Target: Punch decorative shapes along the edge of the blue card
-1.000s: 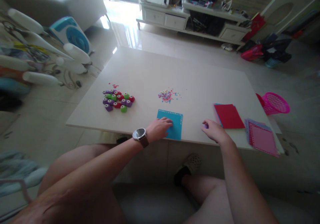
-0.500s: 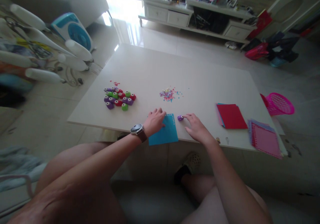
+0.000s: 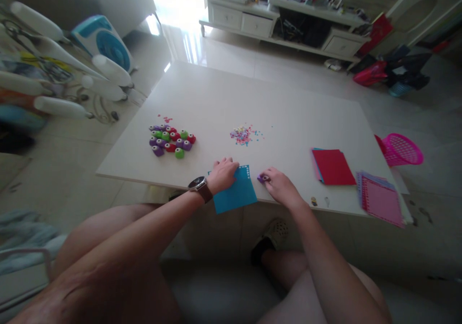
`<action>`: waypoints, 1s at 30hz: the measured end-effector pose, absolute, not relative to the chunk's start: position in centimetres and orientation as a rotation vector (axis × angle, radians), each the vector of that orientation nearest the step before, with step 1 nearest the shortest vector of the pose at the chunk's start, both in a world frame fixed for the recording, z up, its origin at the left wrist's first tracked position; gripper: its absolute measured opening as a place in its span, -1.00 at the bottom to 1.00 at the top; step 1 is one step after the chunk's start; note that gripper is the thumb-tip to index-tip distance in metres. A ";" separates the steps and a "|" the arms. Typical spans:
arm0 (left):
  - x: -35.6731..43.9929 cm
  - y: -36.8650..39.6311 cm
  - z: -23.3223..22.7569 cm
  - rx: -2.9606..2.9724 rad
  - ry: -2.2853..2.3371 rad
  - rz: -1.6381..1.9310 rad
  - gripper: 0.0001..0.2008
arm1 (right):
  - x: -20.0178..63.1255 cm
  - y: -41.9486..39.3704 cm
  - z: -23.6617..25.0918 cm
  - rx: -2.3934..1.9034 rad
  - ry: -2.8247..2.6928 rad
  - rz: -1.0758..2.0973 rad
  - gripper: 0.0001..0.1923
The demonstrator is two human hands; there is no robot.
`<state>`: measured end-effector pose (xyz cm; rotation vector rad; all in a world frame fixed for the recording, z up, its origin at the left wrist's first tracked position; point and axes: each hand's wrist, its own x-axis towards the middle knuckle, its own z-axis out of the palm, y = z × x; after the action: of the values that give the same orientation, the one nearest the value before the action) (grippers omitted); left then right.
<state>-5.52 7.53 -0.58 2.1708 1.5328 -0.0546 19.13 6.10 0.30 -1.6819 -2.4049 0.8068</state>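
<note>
My left hand (image 3: 223,174), with a watch on the wrist, grips the left edge of a blue paper sheet (image 3: 236,191) that hangs over the front edge of the white table (image 3: 252,102). A row of punched holes runs along the sheet's far right edge. My right hand (image 3: 279,185) holds a small purple hole punch (image 3: 262,178) right at that edge. A little heap of coloured paper bits (image 3: 243,135) lies behind the sheet.
Several red, green and purple punches (image 3: 170,141) cluster at the table's left. A red paper stack (image 3: 332,166) and pink punched sheets (image 3: 380,200) lie at the right front. A pink basket (image 3: 400,149) stands beside the table. A fan (image 3: 101,42) is on the floor.
My right hand moved left with the purple punch, from near the red stack to the blue sheet's edge. My left hand pulled the sheet toward me and turned it.
</note>
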 end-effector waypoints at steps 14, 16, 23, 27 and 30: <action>-5.1 7.5 -1.0 2.088 1.429 0.023 -0.62 | 19.0 6.0 0.7 -1.705 -2.469 0.796 -0.69; -5.1 7.4 -1.0 2.080 1.428 0.044 -0.61 | 19.1 6.1 0.4 -1.720 -2.457 0.782 -0.75; -5.1 7.7 -1.3 2.050 1.419 0.072 -0.59 | 18.9 6.2 0.3 -1.660 -2.365 0.805 -0.87; -5.0 7.9 -1.5 2.042 1.417 0.071 -0.59 | 18.9 6.2 0.3 -1.654 -2.354 0.793 -0.90; -5.0 7.9 -1.5 2.047 1.419 0.075 -0.57 | 18.9 6.2 0.3 -1.669 -2.356 0.766 -0.87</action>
<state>-5.01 7.87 -1.51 2.0472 1.4189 0.0754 18.87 6.20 0.25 -1.6695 -2.3562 0.7660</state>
